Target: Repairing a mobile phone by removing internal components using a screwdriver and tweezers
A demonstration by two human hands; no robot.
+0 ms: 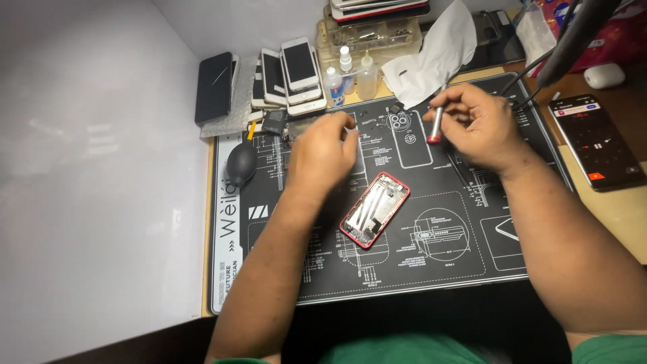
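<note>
Head view: right hand point(480, 128) clamped on small screwdriver point(436, 125), silver shaft, red end down, held above black repair mat point(438, 263). Left hand point(325, 152) curled, fingertips pinched over tiny loose parts point(367, 120) at mat top; whether it grips one, cannot tell. Opened red phone point(375, 209) lies between forearms, insides up. Risk: forearm brushes phone, or pinched part flicks off among phone stack point(291, 75).

Left hand point(328, 149) fingertips curled under — grip unclear, tiny loose parts point(367, 121) indistinct, phone stack point(377, 8) cropped.
</note>
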